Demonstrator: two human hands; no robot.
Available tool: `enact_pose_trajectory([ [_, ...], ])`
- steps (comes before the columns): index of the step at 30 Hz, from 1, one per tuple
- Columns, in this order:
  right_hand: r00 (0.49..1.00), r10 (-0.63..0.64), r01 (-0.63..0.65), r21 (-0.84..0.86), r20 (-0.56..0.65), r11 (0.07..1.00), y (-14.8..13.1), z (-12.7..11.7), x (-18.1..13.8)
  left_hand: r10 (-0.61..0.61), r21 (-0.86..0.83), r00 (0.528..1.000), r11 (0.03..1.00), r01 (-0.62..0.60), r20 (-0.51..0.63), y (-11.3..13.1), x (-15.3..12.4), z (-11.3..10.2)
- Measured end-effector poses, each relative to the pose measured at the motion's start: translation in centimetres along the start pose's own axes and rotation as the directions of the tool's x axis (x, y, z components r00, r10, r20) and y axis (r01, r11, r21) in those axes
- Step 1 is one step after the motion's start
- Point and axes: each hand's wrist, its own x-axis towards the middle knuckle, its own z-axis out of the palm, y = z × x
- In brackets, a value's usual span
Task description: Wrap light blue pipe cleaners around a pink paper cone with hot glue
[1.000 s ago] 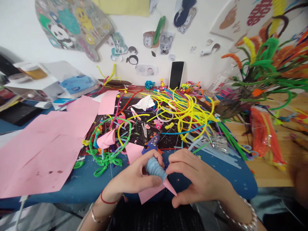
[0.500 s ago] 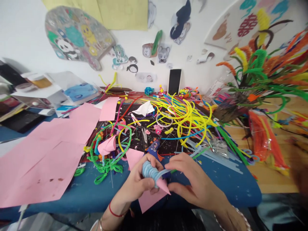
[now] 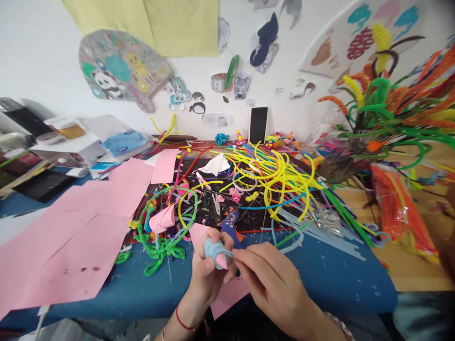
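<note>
My left hand (image 3: 204, 279) is closed around a pink paper cone (image 3: 222, 261), whose pointed end faces toward me. Light blue pipe cleaner (image 3: 212, 247) is wound in coils around the cone. Between the fingertips of my right hand (image 3: 275, 282), a strand of that pipe cleaner is pinched, stretched from the coil. Below both hands lies a piece of pink paper (image 3: 229, 298), partly covered. A dark blue patterned piece with orange parts (image 3: 231, 225) lies just beyond my fingers. A light blue loop (image 3: 296, 241) curves on the blue cover past my right hand.
Yellow pipe cleaners (image 3: 284, 175) are heaped at the back centre. Pink sheets (image 3: 74, 237) spread over the left side. Nearer stand a green pipe-cleaner ring (image 3: 194, 208) and scissors (image 3: 215, 204). A phone (image 3: 258, 125) leans on the wall; a pipe-cleaner bunch (image 3: 384, 102) rises at right.
My left hand has turned the wrapped cone so its tip points more toward me. The right hand has closed in on the coil, its fingers now pinched together on the strand.
</note>
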Motion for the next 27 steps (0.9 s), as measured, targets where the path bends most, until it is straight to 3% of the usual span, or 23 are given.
enact_pose_trajectory([
  [5,1.000,0.011,-0.011,-0.064,0.002,0.998,-0.4,0.2,0.0,0.072,0.034,0.990,0.997,-0.068,-0.125,0.1,0.2,0.5],
  [9,0.998,-0.019,0.026,-0.124,0.057,0.992,-0.2,0.0,0.0,0.172,0.136,0.950,0.981,-0.140,-0.260,0.2,0.4,1.1],
  [13,0.995,-0.037,0.051,-0.166,0.089,0.985,-0.1,0.0,-0.1,0.296,0.294,0.910,0.933,-0.209,-0.292,0.2,0.5,1.3],
  [21,0.995,-0.056,0.072,-0.217,0.081,0.973,-0.2,0.3,0.0,0.543,0.613,0.823,0.711,-0.346,-0.165,0.0,0.1,-0.1],
  [24,0.995,-0.066,0.082,-0.213,0.080,0.974,-0.4,0.3,0.1,0.679,0.769,0.734,0.477,-0.425,-0.016,0.4,-0.3,-0.1],
  [27,0.993,-0.070,0.087,-0.191,0.092,0.978,-0.6,0.2,0.1,0.732,0.844,0.670,0.279,-0.459,0.123,1.0,-0.6,0.2],
])
